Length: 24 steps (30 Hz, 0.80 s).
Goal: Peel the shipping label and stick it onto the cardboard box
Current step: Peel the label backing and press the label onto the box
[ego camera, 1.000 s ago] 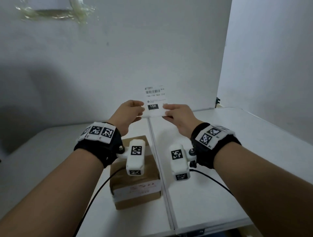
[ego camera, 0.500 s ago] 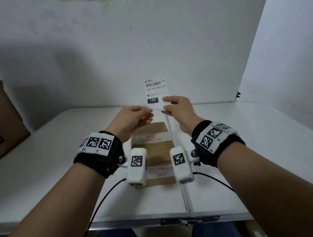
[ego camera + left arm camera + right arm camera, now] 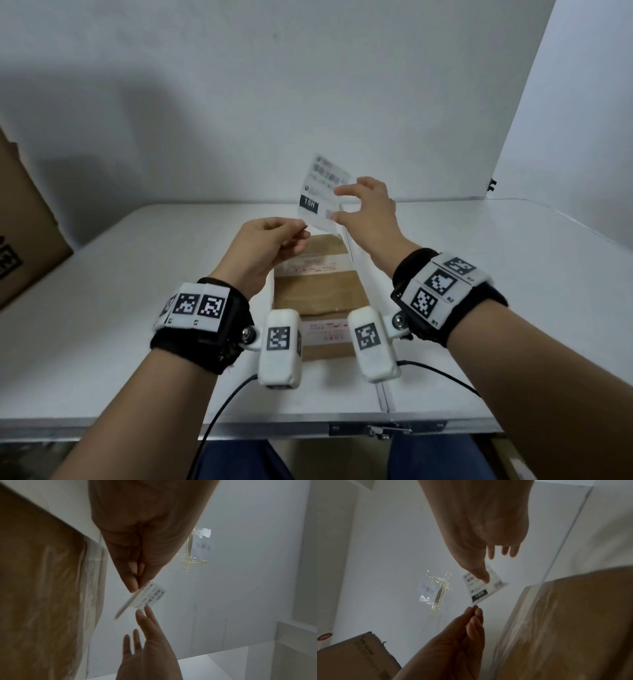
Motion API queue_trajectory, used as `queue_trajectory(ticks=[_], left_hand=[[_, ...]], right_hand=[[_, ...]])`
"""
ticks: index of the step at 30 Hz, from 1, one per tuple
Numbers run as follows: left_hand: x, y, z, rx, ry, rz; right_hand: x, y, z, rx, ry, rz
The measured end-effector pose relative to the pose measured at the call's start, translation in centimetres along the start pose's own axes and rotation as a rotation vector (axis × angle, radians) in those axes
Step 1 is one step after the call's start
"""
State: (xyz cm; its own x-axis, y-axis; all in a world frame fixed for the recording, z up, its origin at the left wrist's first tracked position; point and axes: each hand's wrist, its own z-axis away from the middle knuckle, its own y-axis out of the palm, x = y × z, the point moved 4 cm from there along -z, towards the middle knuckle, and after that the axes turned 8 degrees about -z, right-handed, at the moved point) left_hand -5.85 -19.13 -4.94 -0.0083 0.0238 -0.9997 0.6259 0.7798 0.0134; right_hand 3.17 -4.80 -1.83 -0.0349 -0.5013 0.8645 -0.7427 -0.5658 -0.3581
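The desk (image 3: 479, 274) carries the cardboard box (image 3: 318, 291), which lies directly below my hands at the centre, long axis running near to far. A larger carton (image 3: 24, 212) stands at the far left edge of the scene. The small box already carries two white strips across its top; their print is too blurred to read.

Progress: I judge the peel step to be under way and the sticking step not yet begun. The shipping label (image 3: 320, 198) is in the air above the far end of the box, tilted, clear of the cardboard. In the left wrist view a thin sheet edge angles away from the printed face, which suggests backing separating from label; I cannot confirm that from the other views.

Grip state: my left hand (image 3: 267, 253) has thumb and fingertips pressed together on the lower left corner of the label. My right hand (image 3: 370, 212) pinches the label's right edge between thumb and forefinger, remaining fingers spread.

Remaining: complete the separation, lower the label onto a bare part of the box top, press it flat.

Legible writing: a black block on the label reads "15H". A barcode and lines of small print sit above it, unreadable. A taped note (image 3: 429, 586) on the far wall bears handwriting I cannot make out.
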Motion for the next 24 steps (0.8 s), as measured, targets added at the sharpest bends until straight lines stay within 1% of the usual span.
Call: queue_trajectory(ticks=[1, 3, 5, 6, 15, 19, 24], left_hand=[[0.2, 0.0, 0.3, 0.009, -0.006, 0.001], [0.5, 0.1, 0.7, 0.039, -0.018, 0.019], [0.7, 0.3, 1.0, 0.062, -0.023, 0.033], [0.8, 0.4, 1.1, 0.065, -0.024, 0.029], [1.1, 0.2, 0.9, 0.051, -0.023, 0.004], [1.1, 0.2, 0.9, 0.048, -0.008, 0.006], [1.1, 0.1, 0.9, 0.067, -0.024, 0.006]], right_hand=[[0.5, -0.1, 0.2, 0.010, -0.052, 0.040], [1.6, 0.3, 0.8, 0.109, -0.108, 0.032], [2.2, 1.1, 1.5, 0.228, -0.073, 0.011], [2.3, 1.4, 1.7, 0.256, -0.059, 0.018], [1.4, 2.0, 2.3, 0.255, 0.000, 0.022], [1.2, 2.1, 2.5, 0.238, -0.014, 0.002], [1.0, 2.2, 2.7, 0.240, -0.047, 0.035]])
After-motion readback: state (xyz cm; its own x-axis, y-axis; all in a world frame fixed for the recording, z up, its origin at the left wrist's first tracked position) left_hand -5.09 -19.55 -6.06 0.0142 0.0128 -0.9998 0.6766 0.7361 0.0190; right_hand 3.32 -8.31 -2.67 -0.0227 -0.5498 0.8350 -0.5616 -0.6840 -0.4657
